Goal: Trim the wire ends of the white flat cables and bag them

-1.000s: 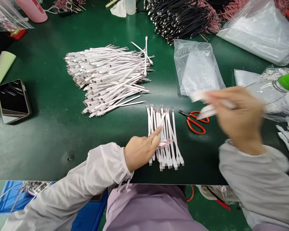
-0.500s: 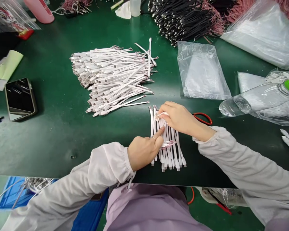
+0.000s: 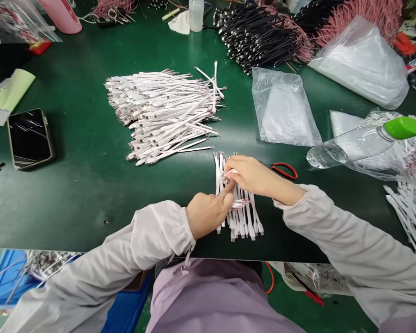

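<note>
1. Head view: right hand (image 3: pixel 256 178) pinching a small white strip (image 3: pixel 230 173) – fingertips hide most of it.
2. Left hand (image 3: pixel 208 215) curled, index on the white cable bundle (image 3: pixel 242 222) on the green bench (image 3: pixel 72 185) – grip unclear, bundle's middle hidden.
3. Red-handled scissors (image 3: pixel 284 171) just beside the right hand.

Dark green work surface (image 3: pixel 72 199) bearing cable assemblies. Centre: loose pile of white flat cables (image 3: pixel 162 115), metal-tipped ends to the left, fine wire ends to the right. Near the front edge: small bundle of white flat cables (image 3: pixel 244 222), lying crosswise to the pile. Just right of it: red-handled scissors (image 3: pixel 284 170). Far side: heap of black cables (image 3: pixel 260 41), flat clear plastic bag (image 3: pixel 283 108). Right: clear plastic bottle (image 3: pixel 350 145), green-capped, on its side. Left: smartphone (image 3: pixel 30 138), screen up; pale green sheet (image 3: pixel 12 90).
</note>
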`<state>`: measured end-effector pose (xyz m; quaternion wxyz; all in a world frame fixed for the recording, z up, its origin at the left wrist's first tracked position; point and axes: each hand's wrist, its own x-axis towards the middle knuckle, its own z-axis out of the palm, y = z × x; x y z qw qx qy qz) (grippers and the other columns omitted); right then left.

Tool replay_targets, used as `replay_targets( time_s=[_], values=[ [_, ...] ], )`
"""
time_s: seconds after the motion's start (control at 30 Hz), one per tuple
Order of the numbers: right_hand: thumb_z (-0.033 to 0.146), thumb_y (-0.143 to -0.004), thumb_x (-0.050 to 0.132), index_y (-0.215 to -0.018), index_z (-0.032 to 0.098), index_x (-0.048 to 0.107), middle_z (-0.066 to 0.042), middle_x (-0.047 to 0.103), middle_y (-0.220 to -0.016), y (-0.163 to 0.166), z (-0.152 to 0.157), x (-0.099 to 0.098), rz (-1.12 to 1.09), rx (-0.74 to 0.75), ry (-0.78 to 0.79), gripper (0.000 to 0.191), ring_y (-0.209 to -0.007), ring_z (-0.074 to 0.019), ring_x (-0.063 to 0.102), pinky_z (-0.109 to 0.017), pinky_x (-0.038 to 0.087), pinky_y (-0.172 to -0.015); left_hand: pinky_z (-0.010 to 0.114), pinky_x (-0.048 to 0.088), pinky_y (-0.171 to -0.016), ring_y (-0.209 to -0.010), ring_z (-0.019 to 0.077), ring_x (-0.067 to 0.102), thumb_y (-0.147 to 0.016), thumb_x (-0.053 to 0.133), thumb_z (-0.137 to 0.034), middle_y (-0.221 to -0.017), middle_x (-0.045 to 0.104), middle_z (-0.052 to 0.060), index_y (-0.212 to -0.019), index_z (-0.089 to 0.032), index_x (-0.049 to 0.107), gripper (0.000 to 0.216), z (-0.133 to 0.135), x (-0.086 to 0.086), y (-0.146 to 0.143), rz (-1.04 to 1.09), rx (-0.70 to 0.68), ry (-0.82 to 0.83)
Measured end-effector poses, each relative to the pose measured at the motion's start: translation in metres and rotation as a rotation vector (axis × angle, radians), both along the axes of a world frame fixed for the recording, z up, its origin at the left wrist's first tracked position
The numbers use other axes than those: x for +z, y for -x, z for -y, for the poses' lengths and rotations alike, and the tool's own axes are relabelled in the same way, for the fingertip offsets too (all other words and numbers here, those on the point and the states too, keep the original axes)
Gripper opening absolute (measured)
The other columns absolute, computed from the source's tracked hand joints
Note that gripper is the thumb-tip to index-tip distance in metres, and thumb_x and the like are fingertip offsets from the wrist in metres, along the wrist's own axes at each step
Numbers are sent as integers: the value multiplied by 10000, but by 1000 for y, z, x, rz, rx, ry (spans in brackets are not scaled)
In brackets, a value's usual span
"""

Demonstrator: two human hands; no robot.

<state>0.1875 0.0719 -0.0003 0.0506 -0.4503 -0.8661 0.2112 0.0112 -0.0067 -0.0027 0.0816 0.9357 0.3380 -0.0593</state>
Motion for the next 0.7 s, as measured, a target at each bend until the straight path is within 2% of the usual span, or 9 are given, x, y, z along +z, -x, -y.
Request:
replay_targets(
  time_s=[0.07, 0.17, 0.3, 0.37, 0.43, 0.57, 0.7],
  values=[
    [86, -858, 457, -808, 188, 577, -74, 616, -874, 1, -4, -5, 7, -18, -77, 165, -830, -218, 563, -326, 416, -720, 262, 440, -439, -678, 173, 705, -948, 308, -98, -1479, 419, 236, -1015, -115, 539, 241, 0, 0, 0, 4, 5, 1],
    [102, -871, 435, -843, 176, 583, -117, 614, -923, -4, -19, -7, -13, -156, -221, 168, -892, -260, 561, -377, 437, -790, 269, 435, -431, -653, 170, 697, -941, 316, -94, -1479, 411, 247, -1000, -111, 542, 235, 1, -1, 0, 10, 4, 7],
    [163, -883, 462, -978, 160, 611, -145, 612, -977, -30, -29, 7, 32, -369, -339, 177, -915, -313, 564, -456, 443, -806, 303, 408, -399, -613, 181, 679, -918, 293, -64, -1491, 393, 236, -963, -116, 545, 261, 2, -5, 2, 28, -1, -8],
    [175, -854, 525, -1067, 148, 619, -177, 606, -1043, -40, -22, 15, 96, -398, -433, 234, -1022, -371, 528, -522, 415, -854, 289, 389, -393, -598, 166, 668, -900, 307, -42, -1509, 370, 223, -948, -123, 531, 243, 2, -6, 4, 45, 0, -9],
    [181, -846, 555, -1080, 166, 637, -179, 603, -1100, -41, -13, 18, 73, -315, -461, 249, -1089, -380, 500, -547, 396, -899, 265, 377, -394, -579, 140, 655, -888, 317, -28, -1519, 351, 222, -933, -126, 517, 226, 1, -8, 4, 68, 14, -1],
    [170, -895, 489, -941, 213, 682, -91, 667, -982, -25, -7, 9, -92, 5, -186, 203, -946, -257, 589, -424, 462, -847, 278, 386, -388, -588, 164, 662, -888, 279, -36, -1516, 308, 265, -936, -114, 519, 257, -2, -6, 4, 82, 68, 29],
    [173, -899, 474, -879, 201, 687, -73, 694, -929, -17, -19, -1, -118, 61, -114, 215, -881, -224, 616, -371, 466, -790, 323, 438, -418, -648, 224, 695, -876, 271, -46, -1504, 284, 301, -1034, -76, 537, 311, -5, -2, 2, 45, 67, 54]
  ],
)
